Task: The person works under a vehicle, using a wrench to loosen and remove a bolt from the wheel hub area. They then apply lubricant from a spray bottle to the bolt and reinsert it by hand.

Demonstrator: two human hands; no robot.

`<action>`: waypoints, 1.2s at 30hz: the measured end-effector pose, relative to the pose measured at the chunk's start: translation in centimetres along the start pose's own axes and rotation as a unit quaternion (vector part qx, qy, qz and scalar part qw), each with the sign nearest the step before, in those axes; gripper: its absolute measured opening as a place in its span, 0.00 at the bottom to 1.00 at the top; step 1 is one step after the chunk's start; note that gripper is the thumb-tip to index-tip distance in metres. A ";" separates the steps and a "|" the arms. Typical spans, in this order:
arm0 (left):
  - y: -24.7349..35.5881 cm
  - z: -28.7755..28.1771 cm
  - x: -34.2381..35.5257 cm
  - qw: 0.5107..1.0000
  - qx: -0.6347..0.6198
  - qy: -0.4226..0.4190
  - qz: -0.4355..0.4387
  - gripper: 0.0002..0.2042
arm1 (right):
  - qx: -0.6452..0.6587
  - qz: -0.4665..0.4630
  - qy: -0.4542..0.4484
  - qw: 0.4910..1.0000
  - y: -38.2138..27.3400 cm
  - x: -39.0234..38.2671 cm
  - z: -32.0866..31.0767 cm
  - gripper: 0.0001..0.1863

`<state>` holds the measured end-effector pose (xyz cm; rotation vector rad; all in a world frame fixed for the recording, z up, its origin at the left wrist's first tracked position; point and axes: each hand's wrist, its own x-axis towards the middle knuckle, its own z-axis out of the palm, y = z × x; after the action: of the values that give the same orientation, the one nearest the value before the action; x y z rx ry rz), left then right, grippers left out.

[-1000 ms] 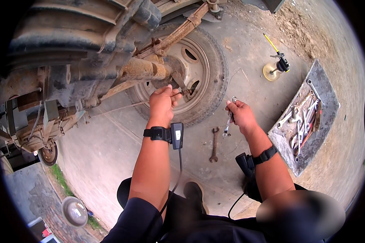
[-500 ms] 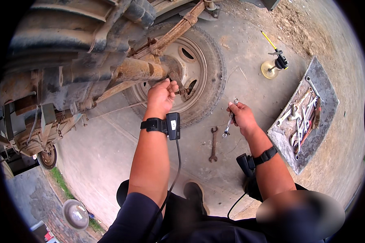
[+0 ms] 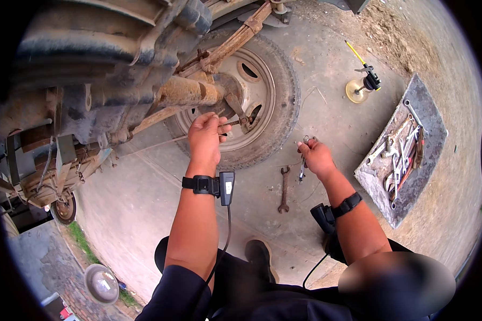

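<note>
My left hand (image 3: 204,140) is closed at the thin threaded rod (image 3: 230,124), its fingertips pinching the rod's near end. This rod runs to a rusty lever arm (image 3: 234,106) beside the axle, in front of the wheel's inner side. My right hand (image 3: 318,157), held over the concrete, is closed round a shiny ring wrench (image 3: 302,172); one ring end pokes out above the fingers, and the other end hangs below. A rusty open-end wrench (image 3: 284,190) lies on the ground between my forearms.
The wheel (image 3: 289,107) and rusty axle (image 3: 190,92) fill the upper left, under a vehicle's underside. A metal tray (image 3: 431,152) of several wrenches stands to the right. Beyond it is an oil can (image 3: 357,91) with a yellow spout. A round basin (image 3: 101,283) sits lower left.
My left hand has drawn back left and down from the lever, so the lever and rod show more. My right hand has dropped slightly with the ring wrench, which now hangs more upright.
</note>
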<state>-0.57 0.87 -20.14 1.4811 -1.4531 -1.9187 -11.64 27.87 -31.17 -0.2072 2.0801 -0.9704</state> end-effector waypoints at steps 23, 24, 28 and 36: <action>6.0 -0.5 -11.3 0.958 0.117 -0.131 0.225 0.11 | -0.338 0.068 -0.077 0.935 -1.5 -4.5 0.4 0.21; 6.1 -0.5 -11.5 0.954 0.118 -0.137 0.238 0.11 | -0.340 0.076 -0.076 0.934 -1.4 -4.5 0.4 0.20; 6.0 -0.7 -11.8 0.938 0.133 -0.154 0.280 0.09 | -0.352 0.089 -0.063 0.930 -0.8 -4.3 0.6 0.21; 5.5 -0.8 -11.7 0.908 0.134 -0.181 0.353 0.07 | -0.357 0.050 -0.039 0.932 -3.1 -4.7 -0.3 0.20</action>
<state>3.28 6.65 -9.26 0.5283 -2.1095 -1.6025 -9.30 27.99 -26.04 -0.4949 2.2608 -0.1024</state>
